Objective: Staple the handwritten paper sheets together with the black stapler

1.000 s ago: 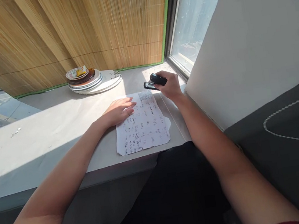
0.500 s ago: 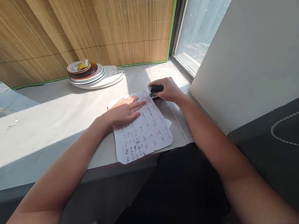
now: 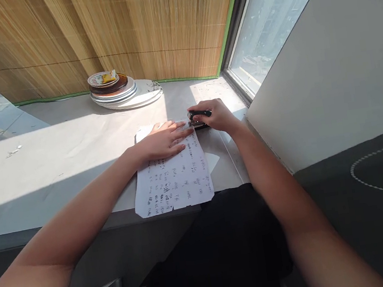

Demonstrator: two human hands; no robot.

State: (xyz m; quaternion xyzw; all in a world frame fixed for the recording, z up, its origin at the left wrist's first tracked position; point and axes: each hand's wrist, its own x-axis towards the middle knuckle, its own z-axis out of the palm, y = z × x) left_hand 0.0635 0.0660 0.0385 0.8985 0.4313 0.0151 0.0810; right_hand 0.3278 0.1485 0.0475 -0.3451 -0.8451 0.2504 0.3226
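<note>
Right hand (image 3: 219, 117) wrapped around black stapler (image 3: 198, 119), grip closed on it, stapler nose at top right corner of paper sheets (image 3: 175, 179). Left hand (image 3: 161, 143) flat, palm down on upper part of sheets, fingers spread open, holding nothing, pinning paper to table (image 3: 53, 153). Sheets covered in handwriting, bottom edge overhanging table front. Stack of plates (image 3: 123, 91) well apart at back, against bamboo blind (image 3: 146, 26). Window (image 3: 266, 14) at right.
</note>
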